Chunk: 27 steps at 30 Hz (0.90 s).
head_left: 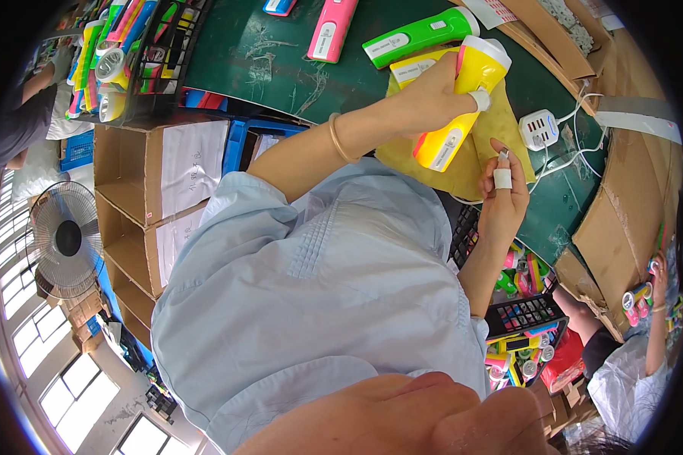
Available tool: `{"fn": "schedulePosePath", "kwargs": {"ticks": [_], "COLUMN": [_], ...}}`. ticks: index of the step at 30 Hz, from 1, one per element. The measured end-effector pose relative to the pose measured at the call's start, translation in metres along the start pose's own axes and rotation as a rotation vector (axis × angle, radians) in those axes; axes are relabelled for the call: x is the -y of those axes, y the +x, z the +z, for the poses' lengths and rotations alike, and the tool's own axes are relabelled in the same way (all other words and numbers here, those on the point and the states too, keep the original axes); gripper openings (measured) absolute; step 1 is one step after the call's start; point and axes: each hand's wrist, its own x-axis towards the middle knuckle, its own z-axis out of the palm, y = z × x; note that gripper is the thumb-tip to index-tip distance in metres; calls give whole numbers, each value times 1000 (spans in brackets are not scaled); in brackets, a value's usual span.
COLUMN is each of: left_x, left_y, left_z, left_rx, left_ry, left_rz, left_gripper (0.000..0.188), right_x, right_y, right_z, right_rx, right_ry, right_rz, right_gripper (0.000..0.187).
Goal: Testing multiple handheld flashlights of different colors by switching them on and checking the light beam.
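Observation:
My left hand [430, 97] is wrapped round a yellow flashlight [457, 127] with a white head, held tilted over a yellow cloth [513, 120]. White tape covers its thumb tip. To the right of the cloth's lower part, my right hand [502, 205] is raised with its fingers curled and pinched near the tips. White tape is wound on one finger, and whatever the pinch holds is too small to make out. Behind my left hand lies another yellow flashlight [411, 70], partly hidden. A green flashlight [421, 36] and a pink flashlight [332, 30] rest farther off.
The green table [235, 57] carries a white multi-port charger [539, 129] with cables. Black crates of flashlights stand at the far left [176, 57] and lower right [527, 311]. Cardboard [622, 220] edges the right side. Other people work at both sides; a fan [68, 238] stands left.

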Motion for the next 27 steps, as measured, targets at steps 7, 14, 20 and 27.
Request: {"fn": "schedulePosePath", "kwargs": {"ticks": [7, 14, 20, 27], "left_x": [-9, -14, -4, 10], "left_y": [-5, -6, -17, -43], "left_z": [0, -13, -20, -13], "left_rx": [-10, 57, 81, 49], "left_ry": [-157, -331, -386, -514], "left_rz": [-112, -270, -385, -549], "left_gripper": [42, 33, 32, 31], "right_x": [3, 8, 13, 9], "right_y": [2, 2, 18, 39], "right_z": [0, 1, -14, 4], "right_rx": [13, -150, -187, -60], "right_ry": [-4, -206, -1090, -1296], "right_rz": [2, -122, -628, -717], "right_gripper": [27, 31, 25, 26]}}
